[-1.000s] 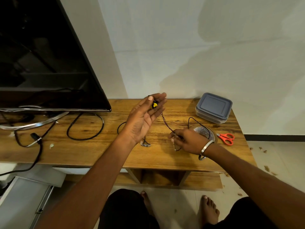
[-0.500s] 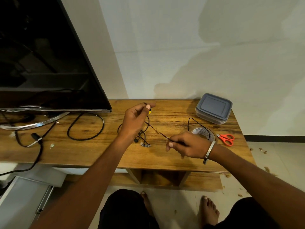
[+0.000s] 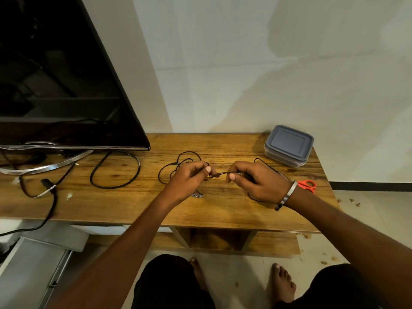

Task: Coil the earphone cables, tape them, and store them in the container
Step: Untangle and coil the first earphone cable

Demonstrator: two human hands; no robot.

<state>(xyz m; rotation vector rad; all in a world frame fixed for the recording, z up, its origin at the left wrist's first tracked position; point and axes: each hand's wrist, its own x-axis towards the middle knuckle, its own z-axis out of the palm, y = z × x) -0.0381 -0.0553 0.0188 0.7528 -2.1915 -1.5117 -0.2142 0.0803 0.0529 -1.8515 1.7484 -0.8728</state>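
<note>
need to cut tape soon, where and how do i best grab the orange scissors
Take the orange scissors by the handle loops, which are all that shows past the right hand. Come from above at the table's right end; they seem to lie flat, so a grip through the loops likely lifts them cleanly.

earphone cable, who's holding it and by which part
Both hands pinch the earphone cable: left hand and right hand grip a short stretch between them; the rest trails on the table.

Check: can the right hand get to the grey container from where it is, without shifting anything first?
Probably yes. The container sits lid on at the table's far right corner, with bare wood between it and the right hand. But that hand's fingers pinch the earphone cable, so it must let go first.
</note>
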